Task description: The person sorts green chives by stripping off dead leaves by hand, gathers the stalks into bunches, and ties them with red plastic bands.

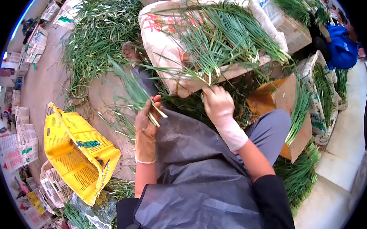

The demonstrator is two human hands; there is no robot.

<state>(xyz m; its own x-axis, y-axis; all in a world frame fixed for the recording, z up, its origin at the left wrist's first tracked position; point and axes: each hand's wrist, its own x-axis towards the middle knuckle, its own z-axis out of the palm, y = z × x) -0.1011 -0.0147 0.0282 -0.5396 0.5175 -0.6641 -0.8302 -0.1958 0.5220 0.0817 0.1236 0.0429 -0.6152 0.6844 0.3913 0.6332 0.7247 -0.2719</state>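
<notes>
My left hand (147,121), in a tan glove with bare fingertips, is wrapped round a small bunch of green stalks (136,90); their pale ends stick out to the right. My right hand (218,101), in a pale glove, is closed at the near edge of a white sack-covered surface (161,45). Its fingers meet the pale root end of a stalk (208,80). Many long green stalks (231,31) lie across that surface, their pale ends toward me and to the right.
A yellow crate (75,151) lies tilted at the left. A heap of greens (101,35) covers the floor at upper left. At right stand a cardboard piece (287,102) and a sack-lined crate (319,115). A person in blue (342,47) is at upper right.
</notes>
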